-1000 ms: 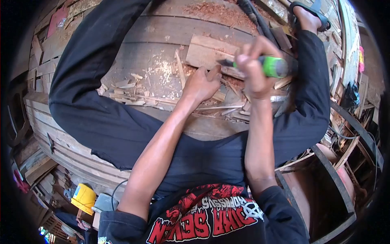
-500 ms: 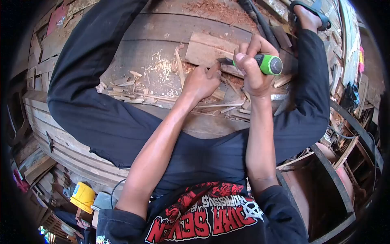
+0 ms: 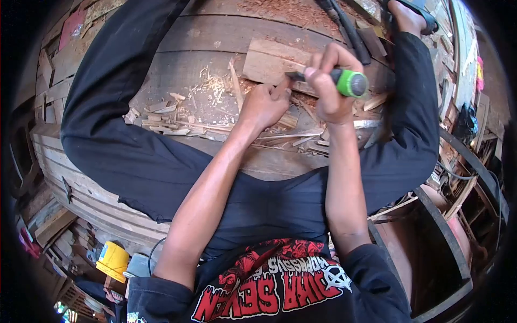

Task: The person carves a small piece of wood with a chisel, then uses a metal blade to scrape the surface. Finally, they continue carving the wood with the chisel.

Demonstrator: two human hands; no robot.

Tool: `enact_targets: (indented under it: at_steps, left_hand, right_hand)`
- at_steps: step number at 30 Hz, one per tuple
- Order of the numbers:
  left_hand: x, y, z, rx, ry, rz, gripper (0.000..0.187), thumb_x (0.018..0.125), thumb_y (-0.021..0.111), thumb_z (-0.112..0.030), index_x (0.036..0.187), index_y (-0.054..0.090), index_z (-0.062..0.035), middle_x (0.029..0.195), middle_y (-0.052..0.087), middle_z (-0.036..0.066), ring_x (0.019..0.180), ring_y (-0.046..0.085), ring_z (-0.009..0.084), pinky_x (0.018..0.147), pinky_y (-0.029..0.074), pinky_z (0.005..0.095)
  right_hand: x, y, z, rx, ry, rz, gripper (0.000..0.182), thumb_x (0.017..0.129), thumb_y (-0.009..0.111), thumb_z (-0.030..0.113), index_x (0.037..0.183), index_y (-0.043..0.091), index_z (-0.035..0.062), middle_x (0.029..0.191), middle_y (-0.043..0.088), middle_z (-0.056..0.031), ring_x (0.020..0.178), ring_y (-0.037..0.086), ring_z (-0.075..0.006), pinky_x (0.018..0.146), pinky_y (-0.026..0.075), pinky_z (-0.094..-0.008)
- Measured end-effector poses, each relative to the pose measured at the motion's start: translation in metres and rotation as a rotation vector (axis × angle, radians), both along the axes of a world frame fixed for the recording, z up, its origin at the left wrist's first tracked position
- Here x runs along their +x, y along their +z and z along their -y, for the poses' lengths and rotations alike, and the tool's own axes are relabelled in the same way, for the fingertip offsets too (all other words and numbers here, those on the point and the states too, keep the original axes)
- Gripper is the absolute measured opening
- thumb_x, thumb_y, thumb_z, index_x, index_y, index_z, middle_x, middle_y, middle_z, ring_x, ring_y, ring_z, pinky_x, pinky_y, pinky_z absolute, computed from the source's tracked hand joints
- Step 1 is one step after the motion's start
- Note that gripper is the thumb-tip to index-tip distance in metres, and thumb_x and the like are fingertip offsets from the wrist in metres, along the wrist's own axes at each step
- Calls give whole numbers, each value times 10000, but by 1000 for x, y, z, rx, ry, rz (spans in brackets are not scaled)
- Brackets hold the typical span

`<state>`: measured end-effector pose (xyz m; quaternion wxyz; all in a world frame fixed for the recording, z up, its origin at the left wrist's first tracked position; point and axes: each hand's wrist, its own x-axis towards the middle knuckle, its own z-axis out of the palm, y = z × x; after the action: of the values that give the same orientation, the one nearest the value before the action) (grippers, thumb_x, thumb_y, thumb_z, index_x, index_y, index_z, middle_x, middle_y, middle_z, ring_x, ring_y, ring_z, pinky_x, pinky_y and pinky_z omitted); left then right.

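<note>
Right grip point(image 3: 332, 90) clasps our green-handled tool point(image 3: 352, 83) by the board point(image 3: 264, 62); left grip point(image 3: 263, 107), we can't tell; shavings point(image 3: 216, 89) strew planks point(image 3: 180, 65) beside the board.

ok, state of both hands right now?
Left hand: fingers curled by the near edge of the wooden board; can't tell whether it grips anything.
Right hand: closed, holding the green-handled tool.

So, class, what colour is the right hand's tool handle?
The tool handle is green, black and grey; head view.
</note>
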<state>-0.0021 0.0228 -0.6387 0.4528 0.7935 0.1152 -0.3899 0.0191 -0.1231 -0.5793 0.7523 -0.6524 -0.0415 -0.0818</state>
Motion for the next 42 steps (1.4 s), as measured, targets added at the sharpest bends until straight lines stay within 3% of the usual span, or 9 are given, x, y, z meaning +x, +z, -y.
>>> enact_targets:
  at_steps: [5,9,14,18,27,31,34,39,42]
  left_hand:
    - [-3,-14,-3,73,-27,76,479,874,670,-376,936,712,97,908,710,315,938,723,414,842,542,450]
    - [-2,-7,-2,-22,-9,64,480,869,684,-377,981,711,88,943,710,318,947,716,432,844,540,458]
    - [-7,-12,-4,105,-48,134,430,857,693,-344,1002,699,62,968,708,314,958,707,440,855,544,479]
    - [1,-1,2,84,-62,212,431,835,722,-321,1017,669,66,970,710,311,970,698,455,870,540,505]
    - [-13,-22,-7,106,-120,293,434,841,775,-293,1008,544,33,881,690,214,793,707,334,746,558,418]
    - [-13,-31,-9,-197,-3,-55,383,951,679,-194,1148,443,34,873,663,120,618,671,171,536,526,289]
    - [-5,16,-3,-297,171,-302,358,1009,619,-208,1191,413,22,842,641,93,598,650,139,479,490,258]
    - [1,13,-3,-396,288,-438,207,1040,572,-239,1042,431,-88,708,488,-30,481,409,37,386,342,204]
    - [9,17,-9,-606,466,-679,165,1043,562,-220,990,463,-98,704,491,-39,486,405,16,375,306,184]
  right_hand:
    - [-3,25,12,383,6,0,221,784,651,28,675,462,57,613,508,-7,554,434,-65,495,342,-255]
    - [-1,1,2,-12,15,-9,262,787,627,5,655,420,95,572,408,33,516,331,-43,470,288,-257]
    - [-1,26,11,353,-17,-2,244,799,614,-10,673,427,84,579,427,33,506,346,-32,449,281,-234]
    - [-2,11,5,60,10,-13,277,794,656,5,674,416,74,593,450,18,526,388,-53,465,289,-237]
    - [-4,26,41,131,-131,83,254,886,584,65,747,374,96,559,378,13,460,333,-71,479,285,-262]
    - [-8,27,38,216,-200,29,295,840,644,105,699,386,74,572,414,12,507,354,-49,468,276,-236]
    - [-10,34,29,228,-190,6,298,817,663,95,696,392,80,593,450,3,516,373,-57,468,287,-242]
    - [-8,60,23,248,-73,108,293,837,651,90,718,384,93,571,418,9,483,363,-74,478,297,-257]
    - [-8,33,16,175,-43,96,301,823,665,68,711,386,93,582,395,15,489,348,-73,469,283,-267]
